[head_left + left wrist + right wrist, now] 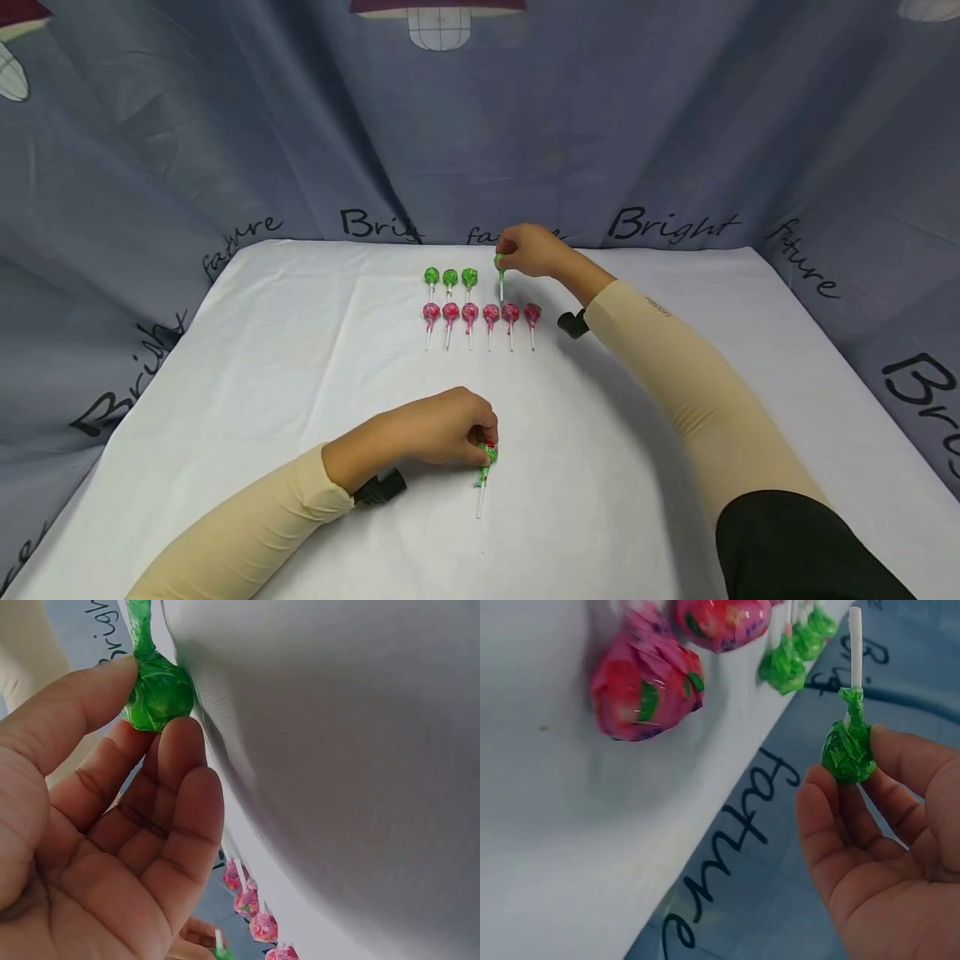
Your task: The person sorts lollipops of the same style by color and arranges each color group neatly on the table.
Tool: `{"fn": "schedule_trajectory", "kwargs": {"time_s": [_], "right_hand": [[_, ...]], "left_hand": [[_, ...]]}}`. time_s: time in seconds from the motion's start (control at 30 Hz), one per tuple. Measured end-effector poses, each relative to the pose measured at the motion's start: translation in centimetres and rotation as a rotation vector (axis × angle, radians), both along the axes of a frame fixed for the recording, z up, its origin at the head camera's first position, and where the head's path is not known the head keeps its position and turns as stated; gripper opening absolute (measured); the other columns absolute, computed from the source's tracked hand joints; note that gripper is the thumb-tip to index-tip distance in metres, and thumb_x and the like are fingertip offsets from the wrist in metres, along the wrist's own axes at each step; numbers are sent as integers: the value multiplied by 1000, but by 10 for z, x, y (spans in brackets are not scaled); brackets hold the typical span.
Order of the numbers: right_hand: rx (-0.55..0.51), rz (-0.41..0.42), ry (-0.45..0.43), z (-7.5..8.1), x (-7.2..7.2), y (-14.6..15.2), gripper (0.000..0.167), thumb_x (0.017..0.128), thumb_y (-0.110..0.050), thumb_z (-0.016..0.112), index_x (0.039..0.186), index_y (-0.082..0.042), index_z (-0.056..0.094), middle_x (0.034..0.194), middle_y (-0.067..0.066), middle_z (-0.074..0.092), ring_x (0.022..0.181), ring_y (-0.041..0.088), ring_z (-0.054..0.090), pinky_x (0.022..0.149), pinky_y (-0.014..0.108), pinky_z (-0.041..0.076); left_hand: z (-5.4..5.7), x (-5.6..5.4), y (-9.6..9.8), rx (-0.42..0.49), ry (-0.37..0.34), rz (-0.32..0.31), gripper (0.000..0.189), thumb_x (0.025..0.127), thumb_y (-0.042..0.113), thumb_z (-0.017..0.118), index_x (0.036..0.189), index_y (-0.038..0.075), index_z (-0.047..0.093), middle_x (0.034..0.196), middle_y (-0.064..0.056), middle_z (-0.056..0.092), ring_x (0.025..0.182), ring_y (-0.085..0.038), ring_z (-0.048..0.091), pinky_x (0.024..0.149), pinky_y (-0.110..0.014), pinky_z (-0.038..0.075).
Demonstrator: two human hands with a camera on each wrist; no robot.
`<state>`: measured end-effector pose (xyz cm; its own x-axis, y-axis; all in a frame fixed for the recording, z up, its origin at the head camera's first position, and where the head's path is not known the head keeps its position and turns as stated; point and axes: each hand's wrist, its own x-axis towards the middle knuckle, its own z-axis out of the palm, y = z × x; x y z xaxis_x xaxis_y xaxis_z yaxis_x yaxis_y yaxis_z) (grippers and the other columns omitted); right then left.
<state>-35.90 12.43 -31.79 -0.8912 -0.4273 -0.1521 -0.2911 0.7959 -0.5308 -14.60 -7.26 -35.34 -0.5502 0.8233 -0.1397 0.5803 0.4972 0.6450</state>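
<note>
My left hand [450, 427] pinches the wrapped head of a green lollipop [161, 694] low over the near part of the table, its white stick pointing toward me in the head view. Farther off, my right hand [534, 250] holds another green lollipop [849, 750] by its head between thumb and fingers, stick hanging toward the red row. Left of the right hand lie three green lollipops [450, 278] side by side. Just nearer to me runs a row of several red-pink lollipops [470, 312], their sticks toward me.
A white cloth [315, 375] covers the table. Behind its far edge hangs a grey-blue curtain [247, 125] with printed lamps and lettering. A black wrist camera [573, 323] on the right arm hangs close beside the right end of the red row.
</note>
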Motion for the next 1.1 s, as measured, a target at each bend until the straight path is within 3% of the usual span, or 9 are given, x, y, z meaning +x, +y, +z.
{"fn": "schedule_trajectory", "kwargs": {"time_s": [0.3, 0.6, 0.9, 1.1], "right_hand": [[-13, -27, -70, -15, -25, -16, 21, 96, -18, 66, 112, -5, 63, 114, 11, 61, 100, 27, 55, 85, 42, 47], [71, -32, -91, -32, -39, -25, 20, 96, -19, 67, 111, -6, 63, 114, 10, 60, 102, 25, 53, 91, 39, 45], [141, 14, -73, -36, -39, -26, 19, 96, -19, 66, 108, -5, 63, 108, 9, 59, 95, 23, 51, 88, 38, 44], [129, 19, -88, -37, -41, -22, 21, 95, -20, 67, 109, -5, 63, 109, 10, 60, 95, 24, 52, 87, 37, 45]], "left_hand": [[0, 2, -1, -13, 9, 12, 10, 84, 9, 78, 82, 13, 70, 74, 12, 56, 68, -2, 50, 66, -19, 44], [-2, 2, -2, -5, 15, 4, 10, 83, 8, 78, 82, 14, 70, 73, 12, 56, 68, -2, 50, 66, -19, 44], [-3, 0, -2, -6, 24, 1, 10, 84, 9, 78, 82, 15, 70, 74, 13, 57, 68, -2, 51, 66, -19, 45], [-1, -1, -1, -12, 29, -3, 9, 84, 10, 78, 83, 14, 71, 75, 13, 58, 68, -1, 52, 67, -19, 45]]}}
